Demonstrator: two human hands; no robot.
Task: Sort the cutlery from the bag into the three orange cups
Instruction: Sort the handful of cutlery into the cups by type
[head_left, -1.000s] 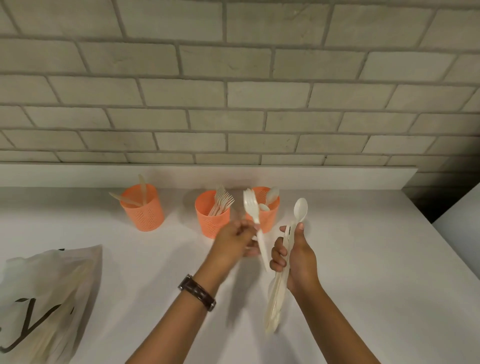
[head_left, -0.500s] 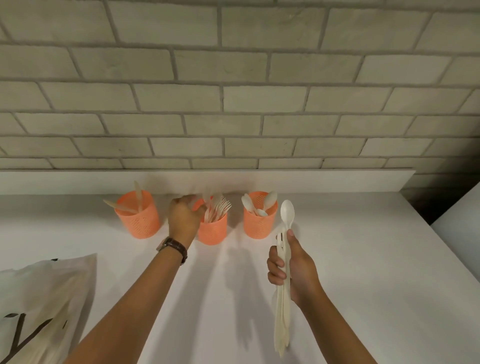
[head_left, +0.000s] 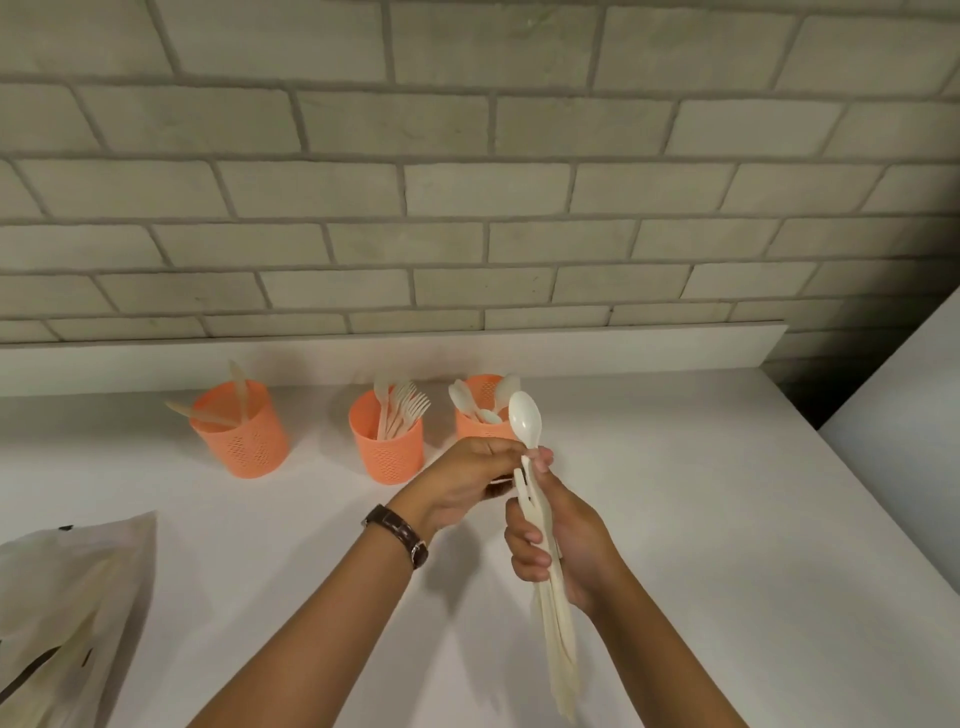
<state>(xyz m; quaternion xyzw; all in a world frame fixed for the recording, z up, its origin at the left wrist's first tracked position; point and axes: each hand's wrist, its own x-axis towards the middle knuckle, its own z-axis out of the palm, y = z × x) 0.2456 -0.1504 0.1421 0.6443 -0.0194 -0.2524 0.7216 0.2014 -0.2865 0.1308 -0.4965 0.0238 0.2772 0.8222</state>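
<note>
Over the counter (head_left: 675, 519), my right hand (head_left: 566, 540) gripped cutlery (head_left: 558, 639), left hand (head_left: 462, 478) pinched a spoon (head_left: 524, 418); cups (head_left: 387, 447) part-filled, bag (head_left: 67, 597) apparently unemptied.

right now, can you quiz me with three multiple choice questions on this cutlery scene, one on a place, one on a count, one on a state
1. Which perforated orange plastic cup holds the cream plastic forks?
A. the leftmost cup
B. the rightmost cup
C. the middle cup

2. How many orange cups stand on the white counter?
A. three
B. two
C. five

3. What is the right hand doing?
A. lying flat on the counter
B. gripping a bundle of cream plastic cutlery
C. reaching into a bag

Answers:
1 C: fork tines fan out of the middle cup.
2 A: three cups stand in a row near the wall.
3 B: its fingers curl round the bundle, with a white spoon sticking out on top.
</note>
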